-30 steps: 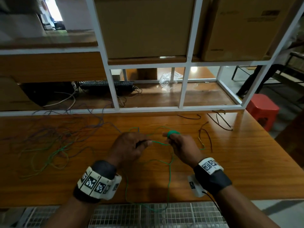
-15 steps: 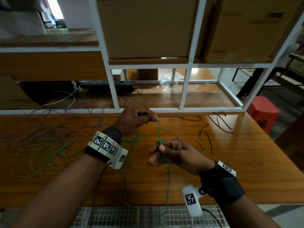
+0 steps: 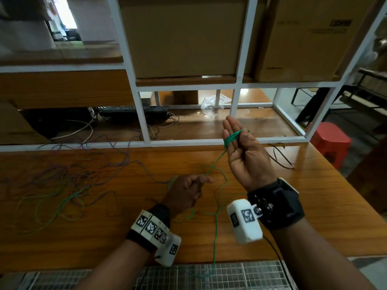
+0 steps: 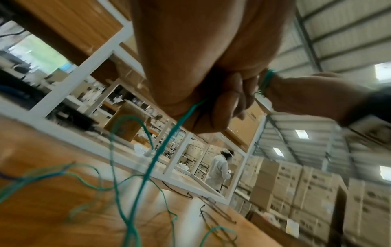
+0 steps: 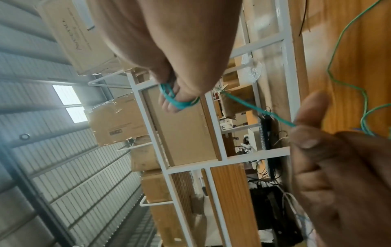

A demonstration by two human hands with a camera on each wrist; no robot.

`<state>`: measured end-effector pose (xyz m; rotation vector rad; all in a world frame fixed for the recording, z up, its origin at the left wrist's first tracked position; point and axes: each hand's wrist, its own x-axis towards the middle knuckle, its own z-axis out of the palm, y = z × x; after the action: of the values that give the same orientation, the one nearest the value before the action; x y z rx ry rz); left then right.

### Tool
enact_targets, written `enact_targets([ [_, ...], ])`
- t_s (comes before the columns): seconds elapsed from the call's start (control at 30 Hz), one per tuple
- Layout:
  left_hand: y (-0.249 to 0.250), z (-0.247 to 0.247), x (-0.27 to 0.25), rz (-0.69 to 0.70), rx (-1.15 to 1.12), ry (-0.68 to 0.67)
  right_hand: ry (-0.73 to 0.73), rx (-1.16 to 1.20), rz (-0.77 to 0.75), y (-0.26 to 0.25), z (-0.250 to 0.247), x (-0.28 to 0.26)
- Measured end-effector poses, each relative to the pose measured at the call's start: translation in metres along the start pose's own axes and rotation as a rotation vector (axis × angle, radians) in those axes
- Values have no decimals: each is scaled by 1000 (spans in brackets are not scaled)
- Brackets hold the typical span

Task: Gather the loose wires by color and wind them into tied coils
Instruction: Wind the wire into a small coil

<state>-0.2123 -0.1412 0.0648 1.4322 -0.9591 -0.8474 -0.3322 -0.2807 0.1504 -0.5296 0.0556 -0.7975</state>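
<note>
Wires [image 3: 62, 185] left on table [image 3: 314, 206] (loose)

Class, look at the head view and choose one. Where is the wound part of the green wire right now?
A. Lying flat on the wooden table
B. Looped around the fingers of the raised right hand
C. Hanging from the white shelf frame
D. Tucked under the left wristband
B: the green coil wraps around the straight fingers of the raised right hand, while the left hand grips the trailing green wire lower down over the table.
</note>
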Motion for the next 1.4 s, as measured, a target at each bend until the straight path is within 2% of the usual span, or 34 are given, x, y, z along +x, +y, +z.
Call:
enact_targets([
  [0.1,-1,3,-10,29,223,-34,211,-272,-233,17,-25,12],
  [0.2,0,-13,-14,42,392,49,257,-881,-285,28,-63,12],
  [0.3,11,-41,-17,92,574,130,176,-1388,-220,28,-91,8],
  [0.4,30,-57,-17,165,704,125,-53,-1547,-57,29,-96,-1],
  [0.5,54,-66,-9,281,782,163,-293,-1485,178,32,-88,-15],
  [0.57,70,-68,-1,303,790,193,-373,-1353,332,33,-75,-22],
  [0.63,84,-68,8,309,721,199,-415,-1141,442,30,-62,-29],
  [0.7,93,-66,16,301,554,174,-422,-874,555,28,-49,-36],
  [0.77,96,-64,24,305,426,142,-446,-676,613,27,-38,-42],
  [1.0,88,-45,45,216,259,92,-515,-380,588,17,-17,-45],
  [1.17,56,-36,43,146,163,92,-489,-36,575,8,-19,-30],
  [1.3,40,-25,34,87,75,10,-381,-21,386,8,-20,-13],
  [1.4,36,-18,24,137,192,15,-224,33,266,5,-17,-1],
])
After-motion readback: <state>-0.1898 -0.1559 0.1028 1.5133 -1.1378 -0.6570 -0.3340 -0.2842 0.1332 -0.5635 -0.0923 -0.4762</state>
